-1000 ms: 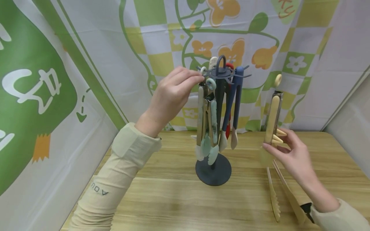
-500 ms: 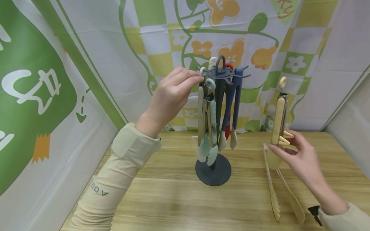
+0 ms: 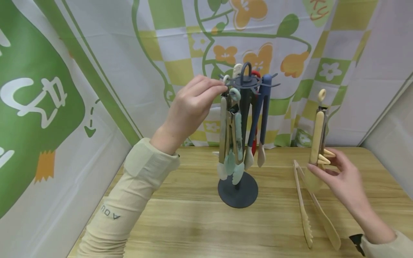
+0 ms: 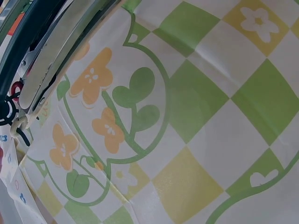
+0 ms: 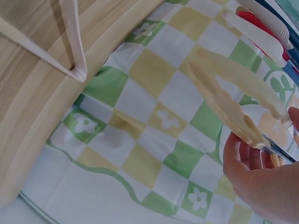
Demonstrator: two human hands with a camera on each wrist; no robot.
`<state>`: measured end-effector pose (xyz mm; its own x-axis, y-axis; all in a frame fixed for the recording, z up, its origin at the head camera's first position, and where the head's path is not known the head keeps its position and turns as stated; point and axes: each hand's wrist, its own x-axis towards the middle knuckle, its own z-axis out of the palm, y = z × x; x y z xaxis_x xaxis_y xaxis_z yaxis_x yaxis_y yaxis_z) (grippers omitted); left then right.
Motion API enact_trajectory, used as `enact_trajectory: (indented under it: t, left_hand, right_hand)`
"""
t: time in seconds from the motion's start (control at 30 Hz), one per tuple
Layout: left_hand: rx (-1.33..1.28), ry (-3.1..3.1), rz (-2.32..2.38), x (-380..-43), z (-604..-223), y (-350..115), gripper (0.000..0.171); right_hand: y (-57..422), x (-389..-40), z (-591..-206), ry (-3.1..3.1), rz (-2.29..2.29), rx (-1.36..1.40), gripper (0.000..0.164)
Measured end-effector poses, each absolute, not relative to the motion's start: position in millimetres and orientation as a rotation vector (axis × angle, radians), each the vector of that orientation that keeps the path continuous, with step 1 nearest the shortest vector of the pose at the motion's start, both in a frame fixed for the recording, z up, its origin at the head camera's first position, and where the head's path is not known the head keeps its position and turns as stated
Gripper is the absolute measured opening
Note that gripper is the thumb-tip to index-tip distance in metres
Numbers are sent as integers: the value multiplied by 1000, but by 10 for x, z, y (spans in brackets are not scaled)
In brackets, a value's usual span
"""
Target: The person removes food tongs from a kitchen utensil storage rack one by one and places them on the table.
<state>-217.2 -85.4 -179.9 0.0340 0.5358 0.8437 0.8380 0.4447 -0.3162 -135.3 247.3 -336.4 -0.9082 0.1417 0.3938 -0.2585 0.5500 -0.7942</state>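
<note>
A dark rotating rack [image 3: 246, 81] stands on a round base, hung with several kitchen tongs. My left hand [image 3: 190, 107] reaches to its left side, thumb and fingers pinching at the ring end of a pair of pale grey tongs [image 3: 222, 132]; the hooked part is partly behind the fingers. Mint tongs [image 3: 238, 136] hang just beside them. Off to the right, my right hand [image 3: 343, 177] grips yellow-handled tongs [image 3: 317, 138] upright, pull ring at the top. Their pale yellow tips [image 5: 224, 102] stand apart in the right wrist view.
Cream tongs [image 3: 304, 218] lie spread on the wooden table [image 3: 193, 222], below the right hand. Blue tongs [image 3: 264, 111] and a red utensil hang on the rack's right side. A patterned cloth [image 3: 174, 46] hangs behind the table.
My right hand has moved right and slightly down with the yellow-handled tongs, uncovering the joined end of the cream tongs. My left hand has stayed at the rack.
</note>
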Motion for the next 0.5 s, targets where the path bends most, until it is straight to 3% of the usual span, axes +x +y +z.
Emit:
enact_trajectory:
  t: [0.5]
  left_hand:
    - [-1214,-1638,-345,-2168,-1798,-859,17]
  right_hand:
    - [2691,-1323,-3415,-2405,1292,43,43]
